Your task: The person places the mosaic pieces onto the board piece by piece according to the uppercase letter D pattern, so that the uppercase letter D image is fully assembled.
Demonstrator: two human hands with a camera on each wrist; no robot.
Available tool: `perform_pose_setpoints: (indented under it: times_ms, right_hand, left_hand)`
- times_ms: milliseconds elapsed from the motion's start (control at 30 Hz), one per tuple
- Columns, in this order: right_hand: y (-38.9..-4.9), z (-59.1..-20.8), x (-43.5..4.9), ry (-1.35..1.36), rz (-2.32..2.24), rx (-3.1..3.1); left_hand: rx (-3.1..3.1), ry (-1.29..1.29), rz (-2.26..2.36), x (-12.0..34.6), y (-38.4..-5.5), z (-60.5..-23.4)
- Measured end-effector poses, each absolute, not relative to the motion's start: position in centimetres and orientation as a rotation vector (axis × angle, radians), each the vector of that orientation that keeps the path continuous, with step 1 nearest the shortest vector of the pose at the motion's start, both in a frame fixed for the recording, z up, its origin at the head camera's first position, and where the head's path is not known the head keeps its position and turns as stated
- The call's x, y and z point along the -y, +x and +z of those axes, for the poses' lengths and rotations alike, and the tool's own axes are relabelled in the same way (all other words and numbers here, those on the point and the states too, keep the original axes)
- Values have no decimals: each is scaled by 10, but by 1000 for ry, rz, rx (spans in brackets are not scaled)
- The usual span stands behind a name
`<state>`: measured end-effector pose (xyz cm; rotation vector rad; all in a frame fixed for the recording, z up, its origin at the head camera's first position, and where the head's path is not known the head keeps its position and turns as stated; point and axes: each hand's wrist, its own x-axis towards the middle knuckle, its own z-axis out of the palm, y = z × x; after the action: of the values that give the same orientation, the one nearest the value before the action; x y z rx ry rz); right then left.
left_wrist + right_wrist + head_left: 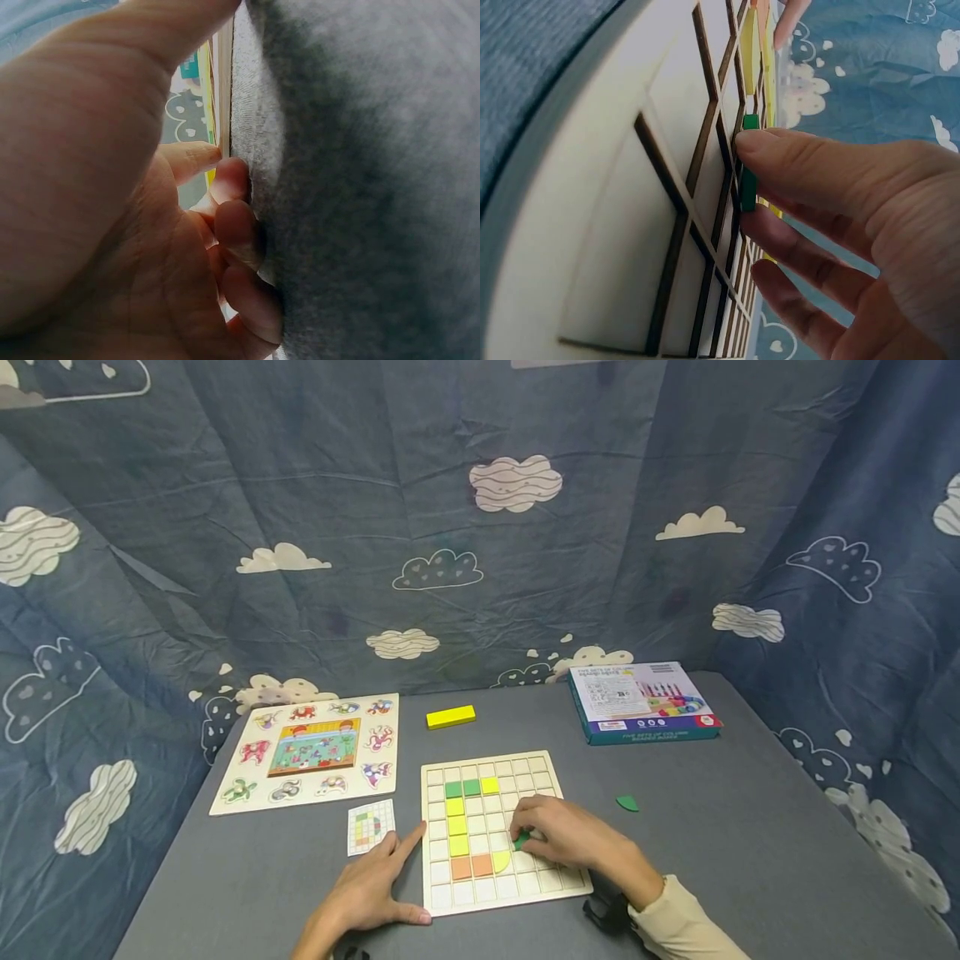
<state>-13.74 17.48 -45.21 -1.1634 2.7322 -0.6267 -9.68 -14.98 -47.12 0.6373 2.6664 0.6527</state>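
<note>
A wooden grid board [491, 899] lies flat on the table, with green, yellow and orange square tiles and a yellow quarter-round tile [501, 861] in its cells. My right hand [558, 831] is over the right half of the board, pinching a green tile [750, 163] between thumb and fingers close over the cells. Part of that tile is hidden by the fingers in the head view. My left hand [367, 885] rests at the board's left edge, thumb and index finger spread and touching it. Beside its fingertips lies a small pattern card [360, 842].
Right of the board lies a green quarter-round tile [627, 803]. A sea-animal puzzle board [255, 797] is at the back left, a yellow block [451, 717] behind the grid. At the back right stands a boxed game [645, 702]. A cloud-patterned curtain [442, 510] surrounds the table.
</note>
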Motion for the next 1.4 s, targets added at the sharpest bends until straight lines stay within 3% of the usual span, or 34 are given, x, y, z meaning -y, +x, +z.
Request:
perform_pose_setpoints:
  times_ms: [667, 1067, 1400]
  right_hand:
    - [-140, -451, -172, -1240, -650, -2788]
    - [-139, -455, -173, -1051, -603, -2804]
    - [-144, -451, -175, -1115, -574, -2805]
  left_hand:
    - [-2674, 646, 658, 149, -98, -470]
    - [-2680, 662, 662, 150, -96, -474]
    - [-2691, 647, 652, 149, -98, -470]
